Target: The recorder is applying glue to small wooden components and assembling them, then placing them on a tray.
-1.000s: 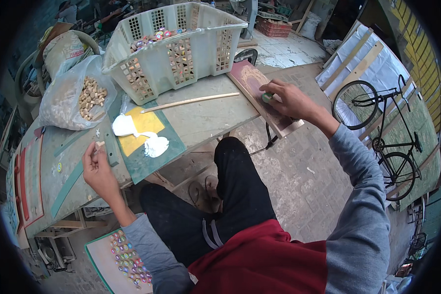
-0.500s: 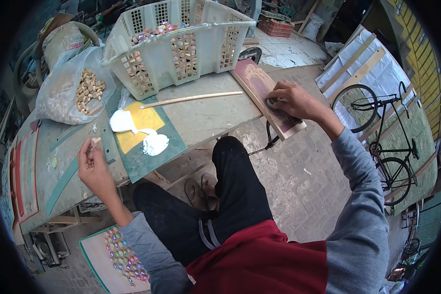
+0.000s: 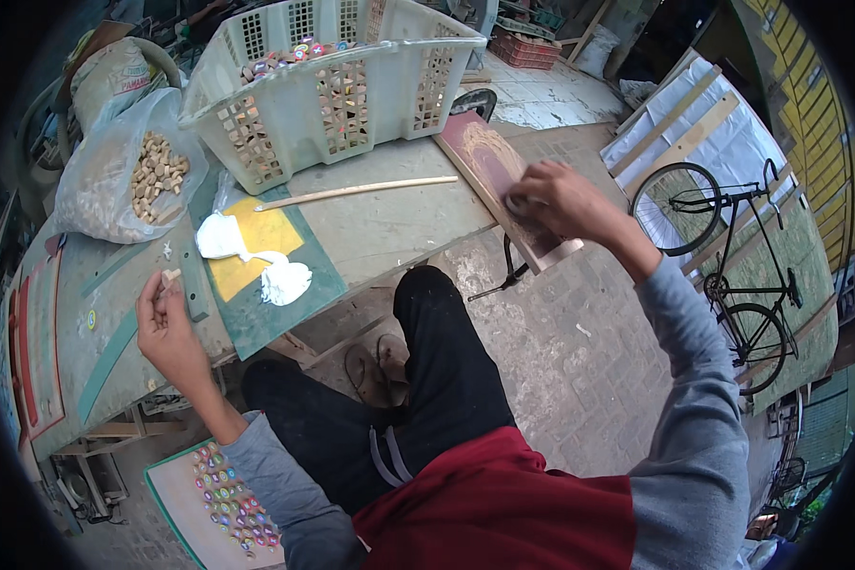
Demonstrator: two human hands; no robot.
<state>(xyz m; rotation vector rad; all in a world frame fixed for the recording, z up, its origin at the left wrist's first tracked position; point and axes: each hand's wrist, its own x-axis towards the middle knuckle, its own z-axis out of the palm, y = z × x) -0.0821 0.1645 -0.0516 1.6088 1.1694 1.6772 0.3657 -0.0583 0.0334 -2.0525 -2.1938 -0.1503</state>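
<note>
— What's the left hand (image 3: 166, 328) doing?
— Pinching a small wooden cork (image 3: 171, 275) in its fingertips, just left of the green and yellow board (image 3: 266, 249) with white paste blobs (image 3: 285, 281).
— And the right hand (image 3: 560, 199)?
— Clenched on a small piece, pressing it onto the sanding board (image 3: 489, 157), right of the green board, beyond the thin wooden stick (image 3: 356, 192).

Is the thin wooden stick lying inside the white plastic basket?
No, the wooden stick lies flat on the table, in front of the white basket, not in it.
</note>
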